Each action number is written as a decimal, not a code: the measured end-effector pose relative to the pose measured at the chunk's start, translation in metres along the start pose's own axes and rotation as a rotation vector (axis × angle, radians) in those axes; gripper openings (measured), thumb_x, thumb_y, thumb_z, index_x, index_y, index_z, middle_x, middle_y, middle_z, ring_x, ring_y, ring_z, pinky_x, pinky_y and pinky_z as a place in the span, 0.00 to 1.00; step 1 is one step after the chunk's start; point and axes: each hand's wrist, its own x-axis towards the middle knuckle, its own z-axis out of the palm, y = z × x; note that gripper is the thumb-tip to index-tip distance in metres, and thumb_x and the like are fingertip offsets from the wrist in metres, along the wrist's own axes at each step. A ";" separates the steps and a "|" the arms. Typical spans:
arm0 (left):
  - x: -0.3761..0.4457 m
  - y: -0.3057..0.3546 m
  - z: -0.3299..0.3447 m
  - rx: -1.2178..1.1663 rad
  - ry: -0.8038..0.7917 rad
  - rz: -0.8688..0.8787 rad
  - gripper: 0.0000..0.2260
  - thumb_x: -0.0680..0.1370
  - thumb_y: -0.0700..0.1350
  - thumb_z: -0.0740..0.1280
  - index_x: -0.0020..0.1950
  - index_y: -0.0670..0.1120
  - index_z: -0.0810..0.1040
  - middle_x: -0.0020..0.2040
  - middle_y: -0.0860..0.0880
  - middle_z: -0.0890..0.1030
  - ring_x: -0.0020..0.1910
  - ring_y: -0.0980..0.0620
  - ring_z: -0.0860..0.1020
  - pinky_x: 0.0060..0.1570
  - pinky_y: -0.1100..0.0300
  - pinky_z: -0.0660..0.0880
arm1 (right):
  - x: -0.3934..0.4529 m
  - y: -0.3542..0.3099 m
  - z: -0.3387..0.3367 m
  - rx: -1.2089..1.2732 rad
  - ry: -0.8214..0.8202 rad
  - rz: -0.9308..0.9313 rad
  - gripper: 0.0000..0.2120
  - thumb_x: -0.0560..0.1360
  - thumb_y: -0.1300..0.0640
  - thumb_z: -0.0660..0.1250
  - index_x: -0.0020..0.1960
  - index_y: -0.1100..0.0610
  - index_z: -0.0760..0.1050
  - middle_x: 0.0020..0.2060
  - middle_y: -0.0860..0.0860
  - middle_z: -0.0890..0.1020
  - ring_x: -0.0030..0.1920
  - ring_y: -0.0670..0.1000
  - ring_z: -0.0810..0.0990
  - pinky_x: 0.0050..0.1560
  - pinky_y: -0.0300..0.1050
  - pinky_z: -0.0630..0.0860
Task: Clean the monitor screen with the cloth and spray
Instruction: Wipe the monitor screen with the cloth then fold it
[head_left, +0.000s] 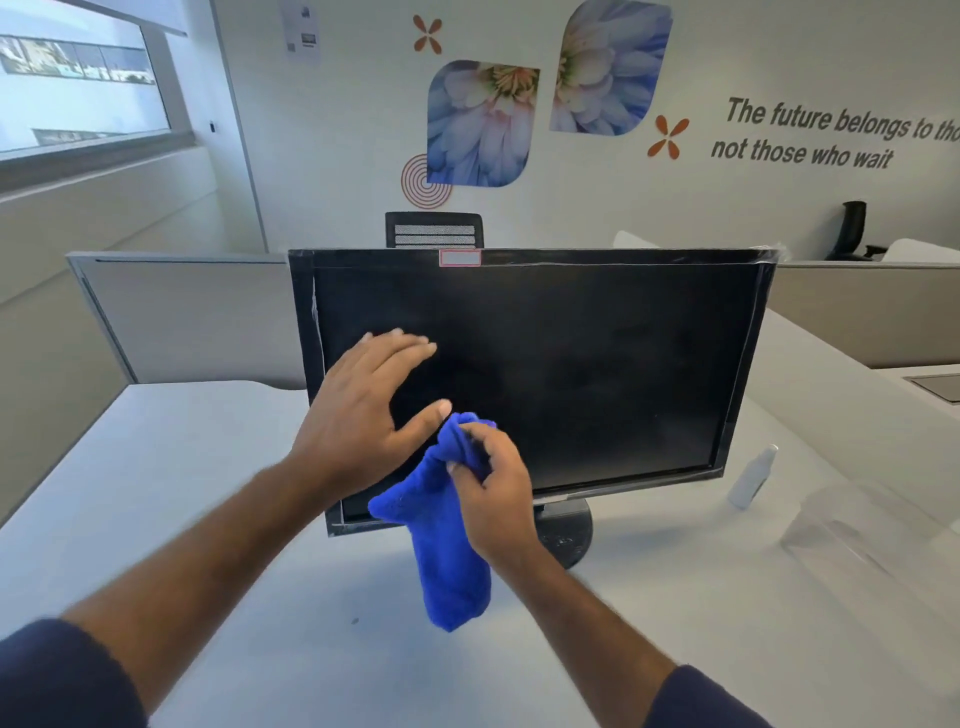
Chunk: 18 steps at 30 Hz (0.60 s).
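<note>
On the table (218, 519) right in front of you stands the monitor (530, 374), dark and upright on its round base (569, 530), with wrap taped round the bezel. Your right hand (493, 483) has the cloth (441, 551), fingers curled and pinching its bunched top, and the rest hangs loose before the screen's lower left corner, trailing down toward the table. Your left hand (363, 410) is spread, fingers straight and apart, holding nothing, in front of the left part of the screen; whether it touches the glass, you can't tell from here. Over on the right the spray (753, 478) leans on the table just beside the monitor's lower right corner, well apart from both hands.

Now, that cloth is soft, light and floppy, so a pinch at one end gives you a rag that swings. It looks better folded into a pad under flat fingers. The screen is the fragile one, stiff at the frame but likely to tip back on that small base, so steady it by the bezel edge, not the panel. The spray bottle looks small, light and maybe slick; take it round the body. My read: wiping hasn't properly begun yet.
</note>
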 end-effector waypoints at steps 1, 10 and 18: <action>-0.015 -0.003 0.003 -0.064 -0.004 -0.063 0.30 0.74 0.63 0.65 0.72 0.49 0.73 0.70 0.53 0.75 0.72 0.54 0.70 0.73 0.54 0.65 | 0.000 -0.002 -0.006 0.029 0.005 0.025 0.12 0.75 0.67 0.67 0.51 0.50 0.77 0.48 0.45 0.81 0.51 0.46 0.80 0.53 0.37 0.76; -0.083 0.018 0.044 -0.501 -0.127 -0.566 0.10 0.72 0.48 0.77 0.48 0.61 0.79 0.46 0.63 0.83 0.47 0.63 0.80 0.44 0.65 0.74 | -0.013 -0.014 -0.025 0.143 0.098 0.188 0.08 0.74 0.63 0.72 0.48 0.55 0.75 0.40 0.52 0.81 0.39 0.44 0.78 0.44 0.39 0.79; -0.062 0.028 0.029 -0.486 -0.163 -0.492 0.11 0.76 0.38 0.71 0.42 0.55 0.81 0.40 0.59 0.83 0.41 0.58 0.80 0.40 0.67 0.74 | -0.028 0.017 -0.064 0.035 0.060 0.256 0.22 0.67 0.57 0.80 0.50 0.49 0.68 0.42 0.50 0.78 0.42 0.49 0.79 0.44 0.42 0.81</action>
